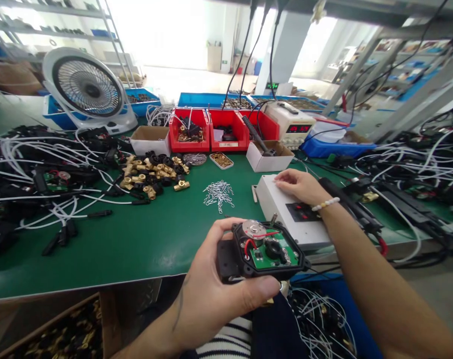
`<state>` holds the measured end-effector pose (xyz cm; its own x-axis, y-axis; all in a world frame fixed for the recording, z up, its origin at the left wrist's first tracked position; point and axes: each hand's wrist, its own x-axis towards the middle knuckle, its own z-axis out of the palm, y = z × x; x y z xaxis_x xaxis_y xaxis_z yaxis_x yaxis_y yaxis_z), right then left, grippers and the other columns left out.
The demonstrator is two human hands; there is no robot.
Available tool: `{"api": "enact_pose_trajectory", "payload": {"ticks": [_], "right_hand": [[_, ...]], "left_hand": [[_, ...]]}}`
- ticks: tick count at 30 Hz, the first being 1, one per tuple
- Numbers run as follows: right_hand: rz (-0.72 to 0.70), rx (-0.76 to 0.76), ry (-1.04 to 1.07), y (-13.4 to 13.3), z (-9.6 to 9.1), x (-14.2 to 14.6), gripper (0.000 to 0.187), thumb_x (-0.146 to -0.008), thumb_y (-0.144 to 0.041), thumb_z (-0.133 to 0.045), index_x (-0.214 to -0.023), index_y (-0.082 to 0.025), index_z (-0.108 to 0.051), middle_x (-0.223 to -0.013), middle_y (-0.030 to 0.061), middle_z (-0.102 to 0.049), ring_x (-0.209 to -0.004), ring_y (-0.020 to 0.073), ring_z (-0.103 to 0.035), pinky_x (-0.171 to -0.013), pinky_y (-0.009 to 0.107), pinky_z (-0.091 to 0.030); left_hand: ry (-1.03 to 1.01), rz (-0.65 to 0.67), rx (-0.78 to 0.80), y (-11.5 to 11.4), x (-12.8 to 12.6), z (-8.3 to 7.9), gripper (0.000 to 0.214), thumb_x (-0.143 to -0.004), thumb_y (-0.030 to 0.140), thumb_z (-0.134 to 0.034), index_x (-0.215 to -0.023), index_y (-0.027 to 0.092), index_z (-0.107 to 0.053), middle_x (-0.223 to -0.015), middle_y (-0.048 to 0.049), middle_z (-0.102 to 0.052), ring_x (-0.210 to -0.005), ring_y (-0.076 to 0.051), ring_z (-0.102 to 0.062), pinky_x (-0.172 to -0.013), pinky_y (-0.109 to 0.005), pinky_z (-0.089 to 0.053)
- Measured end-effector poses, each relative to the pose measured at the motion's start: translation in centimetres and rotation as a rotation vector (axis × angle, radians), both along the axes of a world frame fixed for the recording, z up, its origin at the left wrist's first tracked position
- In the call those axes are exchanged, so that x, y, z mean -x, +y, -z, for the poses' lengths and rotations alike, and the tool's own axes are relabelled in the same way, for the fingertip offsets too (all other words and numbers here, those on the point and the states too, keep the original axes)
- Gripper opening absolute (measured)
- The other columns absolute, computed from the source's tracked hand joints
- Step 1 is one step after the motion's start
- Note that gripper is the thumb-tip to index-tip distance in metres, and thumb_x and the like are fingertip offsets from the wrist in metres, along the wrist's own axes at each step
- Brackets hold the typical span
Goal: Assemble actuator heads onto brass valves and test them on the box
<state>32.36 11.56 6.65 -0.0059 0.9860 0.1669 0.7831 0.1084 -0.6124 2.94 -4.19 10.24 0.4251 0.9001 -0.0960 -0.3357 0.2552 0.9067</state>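
My left hand (219, 294) is wrapped round a black plastic housing (230, 262) and holds it above the table's front edge. The housing's top is uncovered and shows a green circuit board (282, 254), red wires and a round silver motor (254, 229). To the right, my right hand (299, 185) lies on top of a light grey box (275, 209) with a black display panel (302, 212). Its fingers are extended at the box's far end, and some fingertips are hidden. A small heap of bent metal clips (219, 194) lies on the table beyond the housing.
On the green table (166, 244) lie brass fittings (151, 174) and white-cabled assemblies (62, 184). Red bins (191, 144), a small white carton (269, 162), a power supply (290, 124) and a fan (88, 89) stand behind. A blue crate (346, 289) of cables sits below the table.
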Motion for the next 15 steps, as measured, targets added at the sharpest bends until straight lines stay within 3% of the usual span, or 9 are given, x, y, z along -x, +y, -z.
{"api": "enact_pose_trajectory", "payload": {"ticks": [7, 11, 15], "right_hand": [[0.030, 0.007, 0.019, -0.13, -0.02, 0.29, 0.017, -0.071, -0.028, -0.064, -0.081, -0.015, -0.068, -0.074, 0.0036, -0.066, -0.067, 0.0176, -0.056, -0.065, 0.030, -0.045], [0.038, 0.015, 0.027, -0.22, -0.18, 0.44, 0.015, -0.071, -0.027, -0.065, -0.081, -0.016, -0.069, -0.075, 0.0036, -0.067, -0.068, 0.0177, -0.058, -0.066, 0.030, -0.046], [0.044, 0.019, 0.027, -0.28, -0.47, 0.54, 0.014, -0.070, -0.027, -0.065, -0.078, -0.016, -0.069, -0.072, 0.0026, -0.066, -0.066, 0.0172, -0.057, -0.063, 0.029, -0.046]], "left_hand": [[0.063, -0.051, -0.015, -0.27, -0.45, -0.57, 0.057, -0.067, 0.019, -0.086, -0.115, 0.028, -0.055, -0.097, 0.0048, -0.069, -0.082, -0.010, -0.067, -0.075, -0.016, -0.053], [0.100, -0.052, -0.063, -0.28, -0.62, -0.57, 0.058, -0.066, 0.023, -0.087, -0.115, 0.028, -0.055, -0.096, 0.0031, -0.069, -0.081, -0.013, -0.067, -0.075, -0.020, -0.055], [0.080, -0.102, 0.000, -0.53, -0.80, -0.96, 0.055, -0.065, 0.025, -0.088, -0.112, 0.027, -0.058, -0.094, 0.0010, -0.070, -0.079, -0.016, -0.066, -0.074, -0.024, -0.055]]}}
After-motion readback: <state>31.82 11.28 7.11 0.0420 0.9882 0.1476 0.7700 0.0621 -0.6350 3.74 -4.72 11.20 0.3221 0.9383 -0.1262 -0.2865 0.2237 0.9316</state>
